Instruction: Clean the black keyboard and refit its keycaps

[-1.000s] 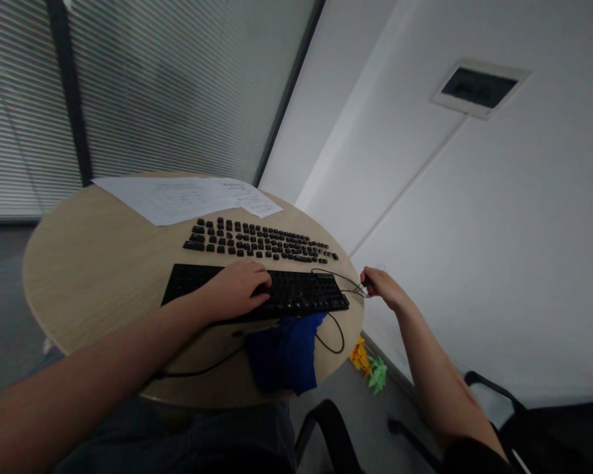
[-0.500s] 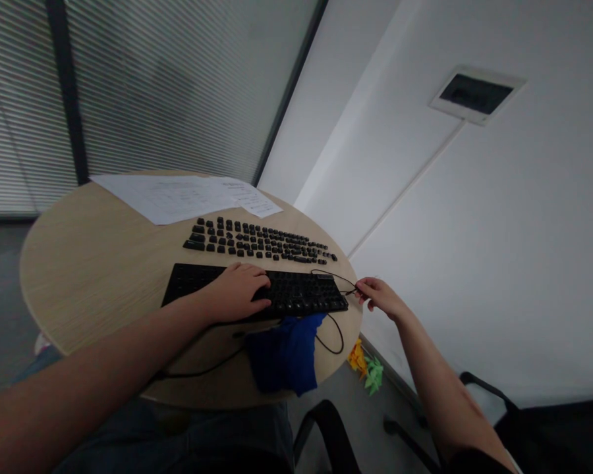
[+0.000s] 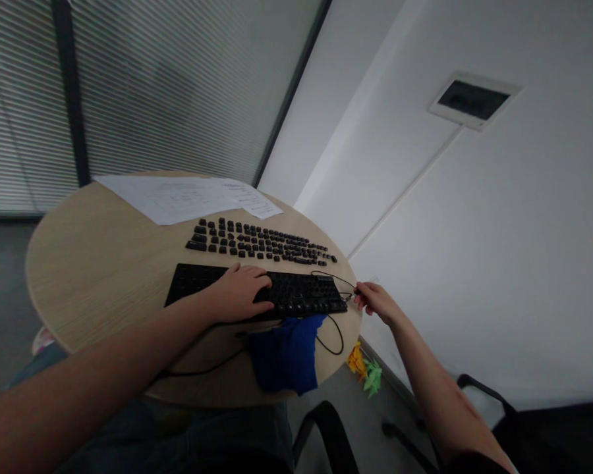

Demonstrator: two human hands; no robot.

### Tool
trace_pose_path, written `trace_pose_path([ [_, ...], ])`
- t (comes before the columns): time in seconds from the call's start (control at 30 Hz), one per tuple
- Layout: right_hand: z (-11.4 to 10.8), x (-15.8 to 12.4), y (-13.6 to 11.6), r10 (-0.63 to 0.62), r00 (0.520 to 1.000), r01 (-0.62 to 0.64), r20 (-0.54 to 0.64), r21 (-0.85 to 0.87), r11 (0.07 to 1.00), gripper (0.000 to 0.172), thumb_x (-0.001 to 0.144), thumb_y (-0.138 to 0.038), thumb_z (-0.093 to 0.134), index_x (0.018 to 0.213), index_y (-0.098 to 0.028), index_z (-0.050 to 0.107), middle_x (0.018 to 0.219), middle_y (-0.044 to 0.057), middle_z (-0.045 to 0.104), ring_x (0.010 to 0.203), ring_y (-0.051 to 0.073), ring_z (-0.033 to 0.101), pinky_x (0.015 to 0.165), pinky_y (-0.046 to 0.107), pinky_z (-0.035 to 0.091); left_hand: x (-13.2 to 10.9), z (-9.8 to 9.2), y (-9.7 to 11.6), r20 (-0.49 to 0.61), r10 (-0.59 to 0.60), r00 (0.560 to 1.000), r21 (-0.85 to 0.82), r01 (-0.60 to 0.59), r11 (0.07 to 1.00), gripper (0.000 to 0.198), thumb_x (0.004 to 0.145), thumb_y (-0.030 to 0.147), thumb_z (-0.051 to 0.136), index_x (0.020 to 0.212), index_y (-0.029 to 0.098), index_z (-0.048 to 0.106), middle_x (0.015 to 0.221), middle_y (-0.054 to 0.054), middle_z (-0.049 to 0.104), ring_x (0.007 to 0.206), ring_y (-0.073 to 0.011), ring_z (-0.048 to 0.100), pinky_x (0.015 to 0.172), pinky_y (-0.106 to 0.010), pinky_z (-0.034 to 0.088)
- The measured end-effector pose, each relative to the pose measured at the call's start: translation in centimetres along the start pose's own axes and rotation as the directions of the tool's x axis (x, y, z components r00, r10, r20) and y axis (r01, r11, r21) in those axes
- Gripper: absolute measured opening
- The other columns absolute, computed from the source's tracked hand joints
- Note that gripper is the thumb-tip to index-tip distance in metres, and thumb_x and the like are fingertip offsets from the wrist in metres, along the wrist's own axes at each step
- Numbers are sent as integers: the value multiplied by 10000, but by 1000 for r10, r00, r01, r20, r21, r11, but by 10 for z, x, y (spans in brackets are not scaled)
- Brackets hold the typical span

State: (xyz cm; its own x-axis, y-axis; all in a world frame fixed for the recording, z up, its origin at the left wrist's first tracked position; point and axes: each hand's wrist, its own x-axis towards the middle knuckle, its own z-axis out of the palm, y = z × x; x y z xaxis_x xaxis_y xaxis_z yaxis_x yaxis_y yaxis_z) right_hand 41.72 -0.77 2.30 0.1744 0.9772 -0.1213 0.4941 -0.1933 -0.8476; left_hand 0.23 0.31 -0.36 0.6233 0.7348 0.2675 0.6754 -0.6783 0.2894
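My left hand (image 3: pixel 240 293) lies flat on a black keyboard (image 3: pixel 304 291), thumb spread from the fingers, holding nothing. Beyond the keyboard's right end, my right hand (image 3: pixel 375 301) pinches a small dark tool (image 3: pixel 358 291) with thin wire ends (image 3: pixel 346 297); the fingers hide most of it. A thin black cable (image 3: pixel 332 273) curves from the keyboard's back edge toward that hand. Behind the keyboard, loose black keycaps (image 3: pixel 261 243) are laid out in rows. A blue cloth (image 3: pixel 285 354) lies in front of it and hangs over the table edge.
Printed papers (image 3: pixel 172 197) lie at the back of the round wooden table (image 3: pixel 74 263). Another cable (image 3: pixel 202 372) runs along the front. Orange folded paper (image 3: pixel 356 362) and green folded paper (image 3: pixel 373 378) are on the floor by the wall. A chair armrest (image 3: pixel 326 428) stands close in front.
My right hand has shifted very slightly left, keeping its pinch. My left hand stays on the keyboard. The whole view has moved a little.
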Motion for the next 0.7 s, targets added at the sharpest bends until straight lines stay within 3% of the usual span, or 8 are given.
trace_pose_path([
  [0.4,5,0,3,55,998,-52,-35,89,995,274,981,-420,535,864,-178,592,629,26,679,475,127,615,340,181,350,2,5,-4,3,0,1000,10,0,1000,446,864,571,623,1158,241,684,1381,-138,624,1299,-354,554,1139,-566,322],
  [0.7,10,-1,-1,27,1000,-27,-9,-3,1000,289,957,-457,583,844,-192,576,634,49,709,480,142,632,328,183,370,1,2,-2,-2,9,1000,-7,-9,1000,443,856,566,618,1146,239,683,1360,-138,636,1280,-354,562,1125,-555,330],
])
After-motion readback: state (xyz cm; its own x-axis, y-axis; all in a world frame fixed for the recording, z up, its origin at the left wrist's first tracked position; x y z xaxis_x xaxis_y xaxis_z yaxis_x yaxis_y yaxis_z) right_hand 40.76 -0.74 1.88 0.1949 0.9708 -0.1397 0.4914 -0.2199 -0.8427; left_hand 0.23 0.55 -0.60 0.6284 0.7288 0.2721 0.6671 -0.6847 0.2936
